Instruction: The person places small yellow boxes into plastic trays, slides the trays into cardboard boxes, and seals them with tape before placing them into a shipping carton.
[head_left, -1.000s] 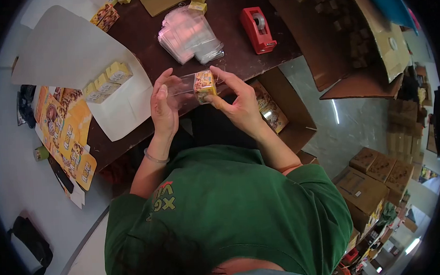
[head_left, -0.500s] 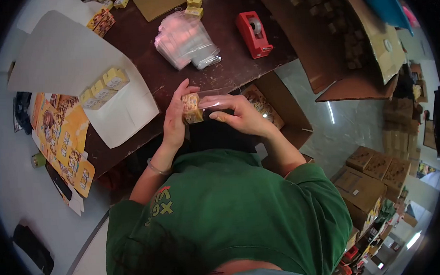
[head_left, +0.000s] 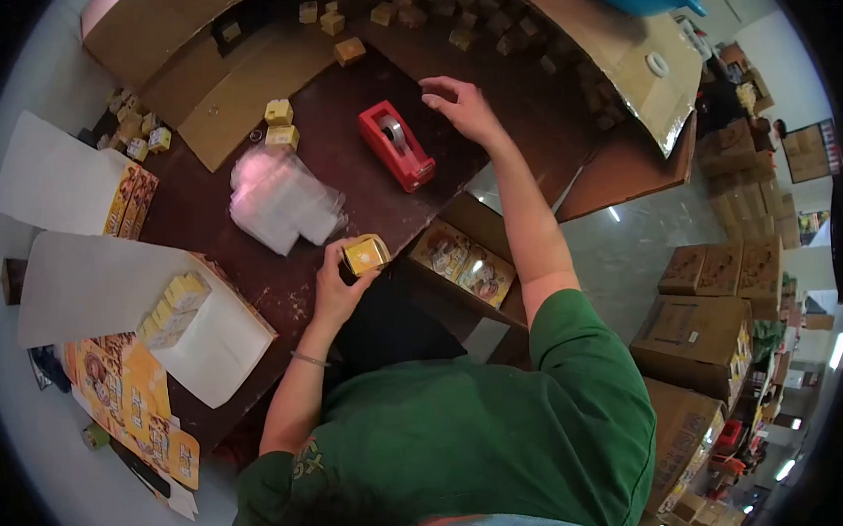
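Note:
My left hand (head_left: 333, 290) is closed around a small yellow box (head_left: 366, 254) at the table's front edge, its top face turned up. A shiny rim around the box looks like clear plastic. My right hand (head_left: 467, 111) is stretched out past the red tape dispenser (head_left: 396, 146), near the big open carton. Its fingers are slightly bent with a gap between thumb and forefinger, and nothing shows in them. Left of the dispenser lies a pile of clear plastic bags (head_left: 282, 199).
Two yellow boxes (head_left: 281, 123) stand behind the bags. At left, an open white-lined display box (head_left: 223, 356) holds a row of small boxes. Many more lie in the large carton (head_left: 610, 57). A lower carton (head_left: 468, 261) sits beside my legs, and stacked cartons (head_left: 693, 331) stand at right.
My right hand has let go of the plastic-covered box and moved up and away, beyond the tape dispenser. My left hand keeps the box. The camera view has shifted.

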The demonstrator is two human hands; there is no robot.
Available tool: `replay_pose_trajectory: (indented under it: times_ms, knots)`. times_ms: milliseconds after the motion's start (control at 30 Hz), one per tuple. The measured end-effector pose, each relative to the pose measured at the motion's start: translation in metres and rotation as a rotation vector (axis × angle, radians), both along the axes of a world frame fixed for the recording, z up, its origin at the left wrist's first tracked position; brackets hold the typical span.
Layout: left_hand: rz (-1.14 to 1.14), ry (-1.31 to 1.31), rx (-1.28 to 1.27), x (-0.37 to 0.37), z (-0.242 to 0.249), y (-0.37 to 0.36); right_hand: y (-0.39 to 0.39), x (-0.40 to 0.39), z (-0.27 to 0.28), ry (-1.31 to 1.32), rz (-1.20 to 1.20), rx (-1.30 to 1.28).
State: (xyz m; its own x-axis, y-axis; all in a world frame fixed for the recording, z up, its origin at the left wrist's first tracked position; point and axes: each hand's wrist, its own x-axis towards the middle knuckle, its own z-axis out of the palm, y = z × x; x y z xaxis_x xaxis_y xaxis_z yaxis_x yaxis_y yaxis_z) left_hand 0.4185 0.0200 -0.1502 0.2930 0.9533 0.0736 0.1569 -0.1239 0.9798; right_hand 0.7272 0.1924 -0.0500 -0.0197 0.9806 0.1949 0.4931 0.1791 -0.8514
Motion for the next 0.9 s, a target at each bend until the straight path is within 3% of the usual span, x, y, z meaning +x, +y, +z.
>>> replay_pose_trajectory:
  times_ms: [33,133,333,433,533,633,733,833,900]
  knots:
    - [0.015,0.036,0.018,0.003,0.001,0.002,0.026,0.016,-0.017,-0.148,-0.072,-0.015]
    - [0.050,0.085,0.063,0.006,-0.001,0.002,0.093,0.024,-0.046,-0.067,-0.042,-0.167]
    - [0.091,0.152,0.083,0.008,0.005,0.001,0.215,-0.036,-0.060,-0.088,0.091,-0.011]
    - [0.119,0.155,0.050,0.009,0.006,0.002,0.256,-0.082,-0.039,-0.299,-0.057,0.211]
    - [0.062,0.120,0.025,0.004,-0.004,-0.001,0.311,-0.118,-0.048,-0.437,-0.028,0.556]
    - [0.058,0.012,-0.060,0.003,-0.005,-0.003,0.342,-0.153,-0.052,-0.699,-0.150,0.391]
    - [0.049,0.010,-0.084,0.001,-0.007,-0.001,0.388,-0.162,-0.081,-1.126,-0.143,0.229]
    - [0.009,0.021,-0.134,-0.001,-0.001,-0.002,0.384,-0.161,-0.076,-0.998,-0.076,0.143]
    - [-0.004,0.041,-0.134,-0.001,0.000,-0.001,0.372,-0.150,-0.069,-0.513,0.037,0.076]
